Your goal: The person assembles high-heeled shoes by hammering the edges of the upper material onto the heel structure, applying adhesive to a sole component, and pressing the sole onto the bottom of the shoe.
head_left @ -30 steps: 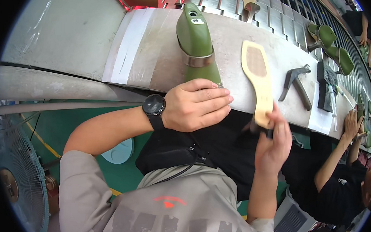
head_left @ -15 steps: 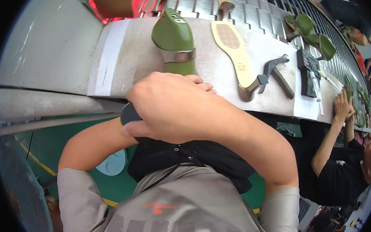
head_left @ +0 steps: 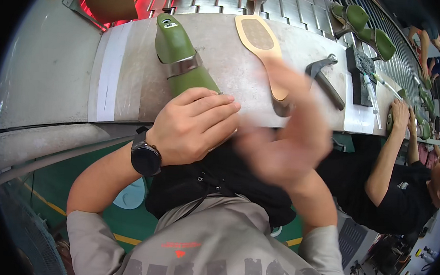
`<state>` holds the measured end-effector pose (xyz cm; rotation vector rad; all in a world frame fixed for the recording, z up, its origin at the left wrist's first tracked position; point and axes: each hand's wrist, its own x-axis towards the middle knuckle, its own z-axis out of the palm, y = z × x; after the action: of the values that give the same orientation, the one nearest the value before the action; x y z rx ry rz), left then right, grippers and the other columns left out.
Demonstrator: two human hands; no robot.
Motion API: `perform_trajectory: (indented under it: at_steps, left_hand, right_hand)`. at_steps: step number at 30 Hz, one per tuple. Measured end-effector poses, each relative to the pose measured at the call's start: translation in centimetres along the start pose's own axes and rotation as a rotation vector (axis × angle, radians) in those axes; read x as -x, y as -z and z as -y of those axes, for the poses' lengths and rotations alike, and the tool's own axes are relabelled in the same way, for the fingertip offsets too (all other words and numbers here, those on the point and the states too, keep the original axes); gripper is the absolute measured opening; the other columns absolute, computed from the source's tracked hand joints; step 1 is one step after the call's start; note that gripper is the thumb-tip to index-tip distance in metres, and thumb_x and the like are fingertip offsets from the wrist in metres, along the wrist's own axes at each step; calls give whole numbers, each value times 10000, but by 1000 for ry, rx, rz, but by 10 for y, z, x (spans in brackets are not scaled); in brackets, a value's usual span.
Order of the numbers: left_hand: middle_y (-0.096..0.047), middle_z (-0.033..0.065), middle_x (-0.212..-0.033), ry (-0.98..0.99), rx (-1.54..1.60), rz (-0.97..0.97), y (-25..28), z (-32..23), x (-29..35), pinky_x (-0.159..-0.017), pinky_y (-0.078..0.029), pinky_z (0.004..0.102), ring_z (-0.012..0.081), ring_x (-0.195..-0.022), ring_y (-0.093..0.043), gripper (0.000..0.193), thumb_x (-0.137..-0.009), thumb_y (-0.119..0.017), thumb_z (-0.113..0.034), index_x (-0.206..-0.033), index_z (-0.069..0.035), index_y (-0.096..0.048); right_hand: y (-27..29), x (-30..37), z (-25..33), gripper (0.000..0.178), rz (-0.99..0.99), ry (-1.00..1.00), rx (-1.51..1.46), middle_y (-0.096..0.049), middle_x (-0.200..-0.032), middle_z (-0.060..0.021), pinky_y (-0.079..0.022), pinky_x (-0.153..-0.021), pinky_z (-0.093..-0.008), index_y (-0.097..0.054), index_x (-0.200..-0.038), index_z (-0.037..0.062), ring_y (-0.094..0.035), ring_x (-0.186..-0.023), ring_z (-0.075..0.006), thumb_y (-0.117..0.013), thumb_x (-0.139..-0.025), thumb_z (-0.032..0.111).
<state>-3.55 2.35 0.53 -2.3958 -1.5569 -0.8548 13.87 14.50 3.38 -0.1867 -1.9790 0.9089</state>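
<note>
A green shoe last (head_left: pixel 174 43) with a shiny metal band lies on the bench, its narrow end toward me. My left hand (head_left: pixel 195 123), with a dark watch on the wrist, is closed over that near end. To the right lies a beige shoe sole (head_left: pixel 259 35) with a brown patch and a dark shiny heel, partly covered. Over the sole's near end is my right hand (head_left: pixel 293 134), smeared by motion. Its fingers are too blurred to show a grip. Right of it rests a dark metal tool (head_left: pixel 329 88) with a curved head and a straight handle.
A black block (head_left: pixel 360 78) sits at the right beside a white syringe-like tube (head_left: pixel 371 94). Beyond the bench runs a metal slat conveyor (head_left: pixel 288 9) carrying green lasts (head_left: pixel 357 19). A red-lit unit (head_left: pixel 137 1) stands far left. A co-worker (head_left: pixel 404 174) works at right.
My right hand has left the last and my left hand, swinging right toward the sole. My left hand, covered before, now shows on the last, whose far end has shifted left.
</note>
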Motion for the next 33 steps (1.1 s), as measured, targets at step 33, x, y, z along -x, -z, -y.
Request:
perform_trajectory:
  at_steps: [33]
  left_hand:
    - [-762, 122, -1125, 261, 437, -90, 77, -7, -62, -904, -592, 370, 226, -1007, -755, 328, -871, -798, -102, -1169, -3, -702]
  right_hand:
    - [36, 102, 16, 255, -234, -745, -449, -725, -969, -207, -611, -725, -367, -665, -1103, -111, -717, -773, -228, -595, -1050, 129]
